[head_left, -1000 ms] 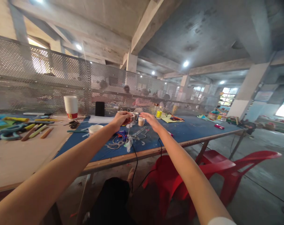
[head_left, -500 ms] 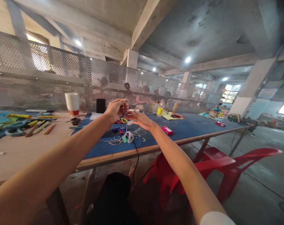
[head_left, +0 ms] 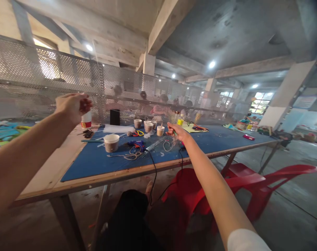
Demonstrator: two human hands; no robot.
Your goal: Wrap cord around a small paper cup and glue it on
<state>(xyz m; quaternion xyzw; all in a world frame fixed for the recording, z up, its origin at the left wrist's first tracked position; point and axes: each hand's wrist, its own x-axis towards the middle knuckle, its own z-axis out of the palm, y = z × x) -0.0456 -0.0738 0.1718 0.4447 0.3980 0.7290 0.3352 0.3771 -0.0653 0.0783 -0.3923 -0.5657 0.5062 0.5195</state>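
My left hand [head_left: 72, 104] is raised high at the left, in front of the mesh screen, with its fingers curled into a fist; what it holds is hidden. My right hand [head_left: 175, 131] reaches out over the blue table top [head_left: 90, 162], its fingers pinched together just above a loop of pale string [head_left: 168, 145]. I cannot make out what the pinch holds. Between the hands, on the table, stand a white paper cup [head_left: 111, 143], three small cups [head_left: 148, 126] and a blue glue gun [head_left: 135, 143] beside a tangle of cord [head_left: 128, 156].
A perforated metal screen [head_left: 43, 87] runs along the table's far side, with people seated behind it. A black box [head_left: 115, 117], yellow-handled scissors [head_left: 139, 132] and a yellow-capped bottle [head_left: 178, 122] lie further back. Red plastic chairs [head_left: 242, 181] stand at the right; black cables [head_left: 153, 177] hang off the front edge.
My hands were together over the table's middle; the left has swung up and far left, the right has moved right and lower. The small cups now show on the table.
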